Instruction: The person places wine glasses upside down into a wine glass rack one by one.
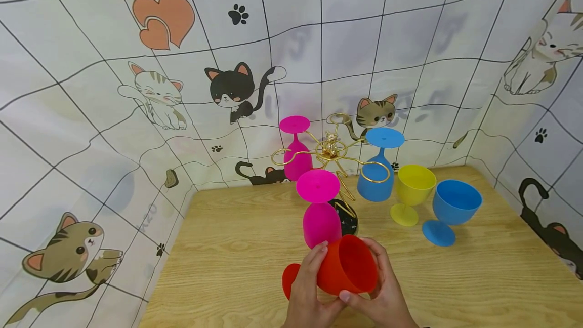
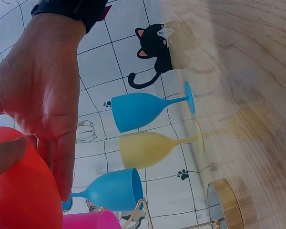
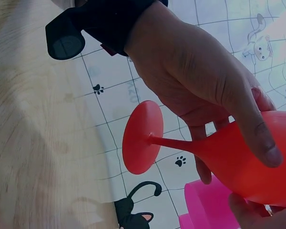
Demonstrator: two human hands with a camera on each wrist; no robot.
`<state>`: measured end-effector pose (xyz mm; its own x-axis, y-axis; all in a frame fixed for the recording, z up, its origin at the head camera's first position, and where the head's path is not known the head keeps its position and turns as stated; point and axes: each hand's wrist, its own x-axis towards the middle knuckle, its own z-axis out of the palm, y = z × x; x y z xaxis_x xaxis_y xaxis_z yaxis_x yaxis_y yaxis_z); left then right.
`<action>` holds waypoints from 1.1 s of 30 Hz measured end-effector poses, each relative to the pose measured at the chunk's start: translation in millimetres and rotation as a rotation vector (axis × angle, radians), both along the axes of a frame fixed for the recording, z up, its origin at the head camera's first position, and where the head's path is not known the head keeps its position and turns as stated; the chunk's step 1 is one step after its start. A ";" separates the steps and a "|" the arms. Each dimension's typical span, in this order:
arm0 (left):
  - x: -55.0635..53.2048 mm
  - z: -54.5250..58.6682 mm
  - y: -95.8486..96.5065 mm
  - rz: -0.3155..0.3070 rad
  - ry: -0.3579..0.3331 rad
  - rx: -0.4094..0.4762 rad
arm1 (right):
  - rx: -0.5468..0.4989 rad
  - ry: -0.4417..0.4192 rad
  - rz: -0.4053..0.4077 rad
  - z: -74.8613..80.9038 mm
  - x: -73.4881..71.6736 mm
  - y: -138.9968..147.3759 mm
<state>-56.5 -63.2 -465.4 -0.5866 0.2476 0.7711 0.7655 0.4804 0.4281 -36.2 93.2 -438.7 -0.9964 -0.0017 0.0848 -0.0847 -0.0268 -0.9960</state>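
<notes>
Near the table's front edge, both hands hold a red plastic goblet (image 1: 330,270) tipped on its side, its mouth facing right and its foot to the left. My left hand (image 1: 307,292) grips the bowl on the stem side. On the rim side, my right hand (image 1: 384,287) holds the bowl with its thumb on the near edge and fingers round the far side. The stem and round foot (image 3: 143,137) show plainly in the right wrist view. Just beyond the hands, a pink goblet (image 1: 322,224) hangs upside down from a gold wire rack (image 1: 331,152).
Another pink goblet (image 1: 298,163) and a blue goblet (image 1: 376,186) hang inverted on the rack, by the tiled-pattern wall sheet. A yellow goblet (image 1: 415,186) and a second blue goblet (image 1: 455,206) stand upright on the table (image 1: 227,247) at right. The rack's dark round base (image 1: 348,219) is partly hidden.
</notes>
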 end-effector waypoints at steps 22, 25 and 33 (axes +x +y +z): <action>-4.6 11.3 -15.0 0.103 0.191 -0.279 | 0.604 0.372 0.108 19.0 -8.1 31.6; -4.1 13.5 -16.4 0.137 0.233 -0.376 | 0.679 0.394 0.121 21.6 -10.1 35.7; -3.7 12.4 -15.0 0.165 0.303 -0.507 | 0.830 0.392 0.170 24.6 -14.4 39.9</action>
<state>-60.2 -78.2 -452.9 -0.4213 0.5515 0.7199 0.7155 0.6899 -0.1098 -50.6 133.0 -414.1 -0.8776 -0.3554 0.3217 -0.4793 0.6381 -0.6025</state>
